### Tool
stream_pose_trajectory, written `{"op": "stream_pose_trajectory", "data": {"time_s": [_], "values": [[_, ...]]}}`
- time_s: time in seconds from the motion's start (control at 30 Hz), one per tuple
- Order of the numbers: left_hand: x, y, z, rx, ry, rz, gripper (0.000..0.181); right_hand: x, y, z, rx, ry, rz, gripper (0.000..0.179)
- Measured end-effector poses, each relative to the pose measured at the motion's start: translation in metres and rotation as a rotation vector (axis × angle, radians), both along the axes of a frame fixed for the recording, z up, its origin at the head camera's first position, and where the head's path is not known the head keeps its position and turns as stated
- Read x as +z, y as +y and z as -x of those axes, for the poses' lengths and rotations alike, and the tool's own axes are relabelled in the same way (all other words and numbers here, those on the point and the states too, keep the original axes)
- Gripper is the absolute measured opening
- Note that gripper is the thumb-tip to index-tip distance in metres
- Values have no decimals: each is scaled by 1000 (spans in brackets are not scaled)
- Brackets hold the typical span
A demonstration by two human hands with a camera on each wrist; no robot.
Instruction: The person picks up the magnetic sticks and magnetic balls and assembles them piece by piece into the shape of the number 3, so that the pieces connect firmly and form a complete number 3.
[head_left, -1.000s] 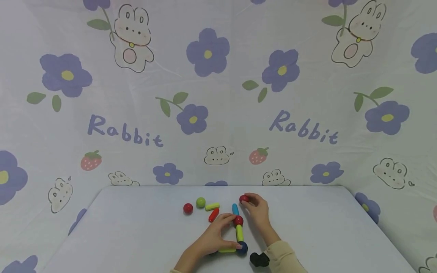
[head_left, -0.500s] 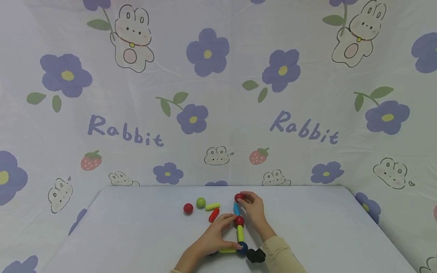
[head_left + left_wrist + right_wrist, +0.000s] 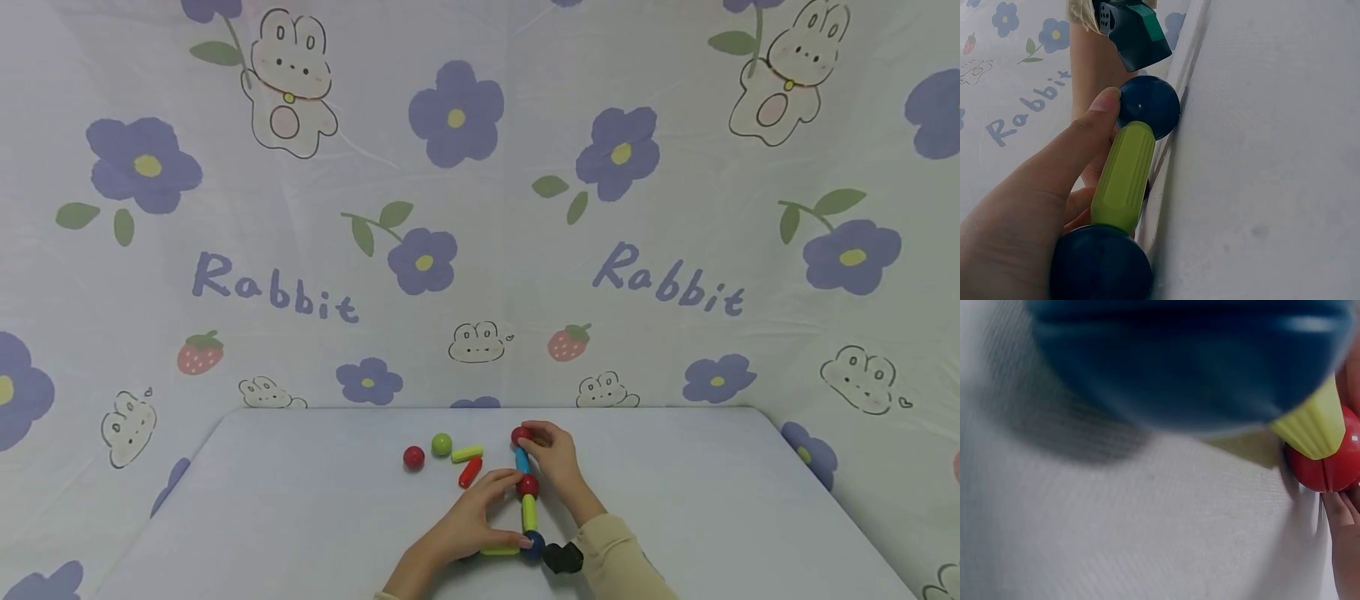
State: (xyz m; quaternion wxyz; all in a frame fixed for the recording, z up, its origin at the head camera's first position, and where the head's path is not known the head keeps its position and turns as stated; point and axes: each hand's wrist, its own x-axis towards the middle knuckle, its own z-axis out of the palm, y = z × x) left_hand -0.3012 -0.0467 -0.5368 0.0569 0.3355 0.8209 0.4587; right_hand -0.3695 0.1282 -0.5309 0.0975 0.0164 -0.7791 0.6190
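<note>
A toy construction of rods and balls lies on the table. My left hand (image 3: pixel 468 525) grips its near part, thumb on the dark blue ball (image 3: pixel 533 545), fingertips at the middle red ball (image 3: pixel 528 487). A yellow-green rod (image 3: pixel 529 512) joins these two balls. A light blue rod (image 3: pixel 522 461) runs from the middle red ball to the far red ball (image 3: pixel 520 436), which my right hand (image 3: pixel 558 462) pinches at the rod's far end. Another yellow-green rod (image 3: pixel 1124 178) leads to a second dark blue ball (image 3: pixel 1100 265), largely hidden by my left hand in the head view.
Left of the construction lie a loose red ball (image 3: pixel 414 457), a green ball (image 3: pixel 442 444), a yellow-green rod (image 3: pixel 467 453) and a red rod (image 3: pixel 470 472). A black device (image 3: pixel 562 558) sits at my right wrist. Patterned cloth (image 3: pixel 480 208) hangs behind the white table (image 3: pixel 712 500).
My right hand has brought the far red ball leftward to the end of the light blue rod. The middle red ball has shifted slightly right; my left hand has stayed nearly still.
</note>
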Motion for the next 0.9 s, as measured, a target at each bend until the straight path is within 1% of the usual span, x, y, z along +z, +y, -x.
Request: {"op": "stream_pose_trajectory", "data": {"time_s": [0.13, 0.3, 0.57, 0.73, 0.9], "values": [[-1, 0, 1, -21, -3, -26, 78, 1, 0, -1, 38, 35, -1, 30], [-1, -1, 1, -32, -1, -41, 77, 2, -1, -3, 55, 56, -4, 30], [3, -1, -1, -20, -10, -24, 78, 0, -1, -3, 58, 68, -5, 28], [2, -1, -1, -5, -9, -5, 79, 2, -1, -4, 64, 76, -21, 27], [2, 0, -1, 3, -30, 2, 79, 1, -1, -4, 49, 76, -40, 27]]}}
